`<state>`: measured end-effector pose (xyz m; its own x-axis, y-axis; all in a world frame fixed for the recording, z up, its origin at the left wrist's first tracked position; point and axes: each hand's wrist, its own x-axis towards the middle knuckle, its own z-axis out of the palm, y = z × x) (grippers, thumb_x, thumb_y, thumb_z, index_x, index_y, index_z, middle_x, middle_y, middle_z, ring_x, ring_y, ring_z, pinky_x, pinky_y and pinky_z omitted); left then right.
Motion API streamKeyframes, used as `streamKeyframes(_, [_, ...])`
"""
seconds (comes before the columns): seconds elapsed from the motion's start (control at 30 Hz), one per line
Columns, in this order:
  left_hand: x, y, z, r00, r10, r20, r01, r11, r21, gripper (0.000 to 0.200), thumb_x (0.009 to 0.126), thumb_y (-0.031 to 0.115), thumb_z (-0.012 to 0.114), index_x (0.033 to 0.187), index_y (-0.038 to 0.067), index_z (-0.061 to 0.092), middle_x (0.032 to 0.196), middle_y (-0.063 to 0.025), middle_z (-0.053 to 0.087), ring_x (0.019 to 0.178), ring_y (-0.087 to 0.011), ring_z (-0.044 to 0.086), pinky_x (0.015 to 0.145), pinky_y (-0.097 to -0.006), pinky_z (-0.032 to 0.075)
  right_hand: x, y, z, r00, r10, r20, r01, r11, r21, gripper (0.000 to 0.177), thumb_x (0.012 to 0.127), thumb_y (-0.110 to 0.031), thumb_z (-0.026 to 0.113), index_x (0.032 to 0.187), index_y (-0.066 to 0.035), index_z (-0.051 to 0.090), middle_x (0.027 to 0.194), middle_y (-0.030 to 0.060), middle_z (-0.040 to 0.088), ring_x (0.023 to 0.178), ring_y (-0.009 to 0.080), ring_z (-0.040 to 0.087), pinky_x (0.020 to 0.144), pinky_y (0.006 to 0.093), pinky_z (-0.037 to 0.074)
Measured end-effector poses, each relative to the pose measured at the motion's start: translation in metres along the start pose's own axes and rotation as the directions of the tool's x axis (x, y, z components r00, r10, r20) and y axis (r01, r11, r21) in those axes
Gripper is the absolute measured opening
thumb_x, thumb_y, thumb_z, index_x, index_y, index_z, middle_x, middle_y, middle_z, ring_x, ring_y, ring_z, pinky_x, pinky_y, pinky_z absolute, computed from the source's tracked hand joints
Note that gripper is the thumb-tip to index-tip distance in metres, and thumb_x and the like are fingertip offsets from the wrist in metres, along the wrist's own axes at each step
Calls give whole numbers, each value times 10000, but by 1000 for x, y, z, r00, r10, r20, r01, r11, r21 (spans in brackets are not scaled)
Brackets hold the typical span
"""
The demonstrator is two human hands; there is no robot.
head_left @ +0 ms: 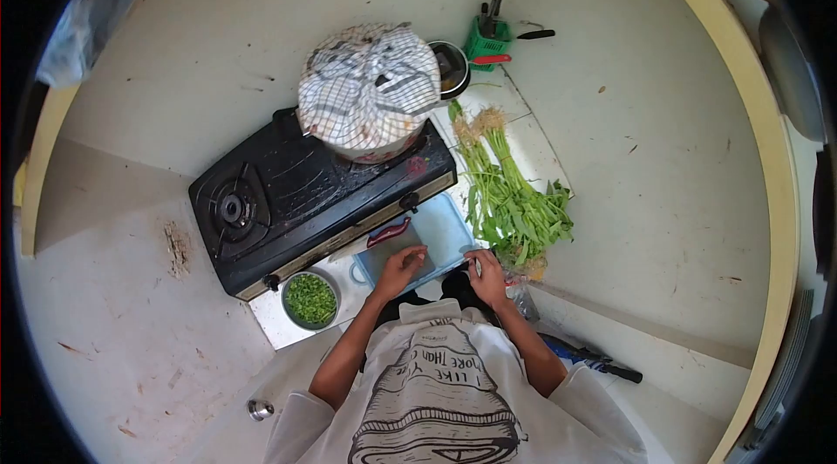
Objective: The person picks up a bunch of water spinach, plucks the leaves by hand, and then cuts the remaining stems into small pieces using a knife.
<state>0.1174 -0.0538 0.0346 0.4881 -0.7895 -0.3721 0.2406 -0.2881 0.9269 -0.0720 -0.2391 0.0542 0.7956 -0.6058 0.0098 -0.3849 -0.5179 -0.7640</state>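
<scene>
My left hand (402, 270) is over the near left part of a light blue cutting board (442, 230), its fingers curled together; anything between them is too small to make out. At the board's right edge is my right hand (486, 275), fingers bent near the rim, and whether it holds something I cannot tell. A knife with a dark red handle (389, 232) lies along the board's far left side, by the stove. Left of the board stands a grey bowl of chopped greens (310, 299). Bunches of leafy greens with roots (514, 194) lie to the right.
A black gas stove (327, 194) spans the back left, bearing a large pot wrapped in checked cloth (370, 89). Behind the greens are a small black pan (449, 70) and a green utensil basket (486, 44). A small metal object (260, 410) is at the lower left.
</scene>
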Motion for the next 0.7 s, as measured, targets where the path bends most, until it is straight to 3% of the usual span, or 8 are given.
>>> streamKeyframes(0.23, [21,37,42,999,-22,36,21,1000,21,322,1049,236,618,1315,60,661,1176,-61,724,975,-137,654,848,-296,531,38,41,-31,998,68,1,-68,994,89,189,934,10,585,1092,8,690,1006,166,707,831,281,715,733,364,560])
streamKeyframes(0.37, [31,58,52,999,-41,-2,41,999,31,319,1054,240,613,1316,64,662,1177,-53,723,987,-146,658,860,-297,535,87,56,-44,997,-40,-73,40,999,0,171,943,-38,605,1077,13,699,1001,183,710,754,293,696,680,381,540])
streamKeyframes(0.5, [36,72,57,999,-4,-48,7,999,48,318,1057,237,607,1315,60,662,1186,-60,719,990,-154,661,873,-304,539,152,68,-56,997,-55,-46,53,998,-36,209,954,-109,592,1116,-8,676,1111,232,695,974,438,675,875,500,533])
streamKeyframes(0.7, [42,86,64,990,89,-109,-59,966,253,297,1050,190,608,1303,44,662,1209,-73,712,1074,-168,652,961,-319,506,225,83,-46,996,-13,-89,-3,985,-174,349,908,-99,632,1231,32,648,1140,256,703,1009,419,691,914,467,551])
